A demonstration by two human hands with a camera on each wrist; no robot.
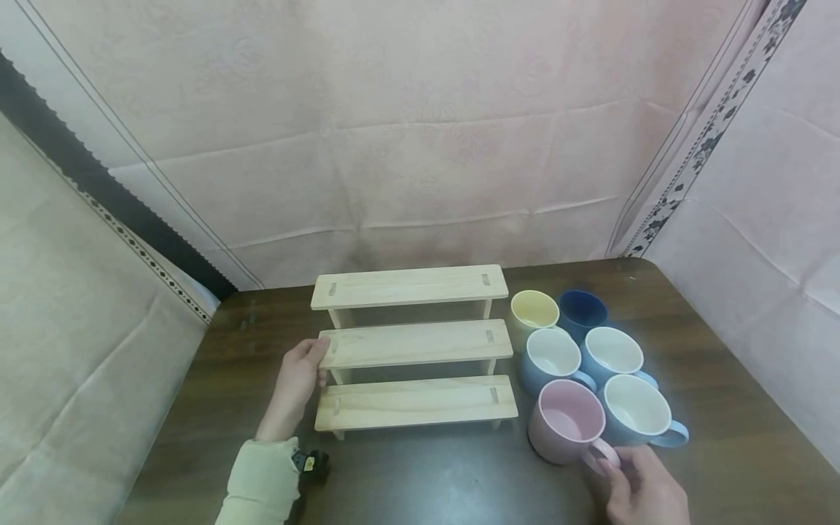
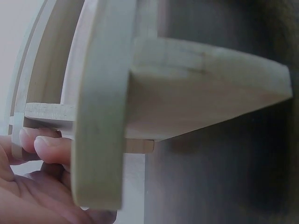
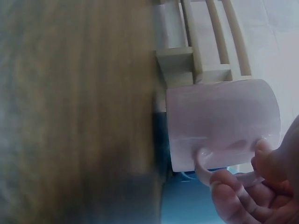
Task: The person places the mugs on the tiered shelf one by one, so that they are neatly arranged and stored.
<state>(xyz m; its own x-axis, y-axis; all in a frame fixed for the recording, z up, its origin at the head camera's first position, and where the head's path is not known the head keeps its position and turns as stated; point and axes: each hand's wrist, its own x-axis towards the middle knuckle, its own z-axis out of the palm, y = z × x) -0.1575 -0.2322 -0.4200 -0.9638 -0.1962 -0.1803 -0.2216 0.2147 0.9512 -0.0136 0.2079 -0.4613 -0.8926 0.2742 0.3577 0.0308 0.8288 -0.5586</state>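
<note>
A pink mug point(image 1: 550, 437) is at the front of a cluster of mugs in the head view. My right hand point(image 1: 646, 490) pinches its handle point(image 1: 602, 453) between thumb and fingers; the right wrist view shows the fingers curled round that handle. Left of the mugs stands a pale wooden three-step rack point(image 1: 416, 344). At its left end my left hand point(image 1: 295, 379) grips the middle board, with the thumb on top. In the left wrist view, curled fingers point(image 2: 51, 149) lie under the board's end, partly hidden by a nearer board point(image 2: 100, 140).
Behind the pink mug are a yellow mug point(image 1: 534, 310), a dark blue mug point(image 1: 582, 310), and three light blue mugs point(image 1: 554, 354) with white insides, standing close together. Everything stands on a dark brown table point(image 1: 420, 481). Pale cloth point(image 1: 420, 146) hangs behind and at both sides.
</note>
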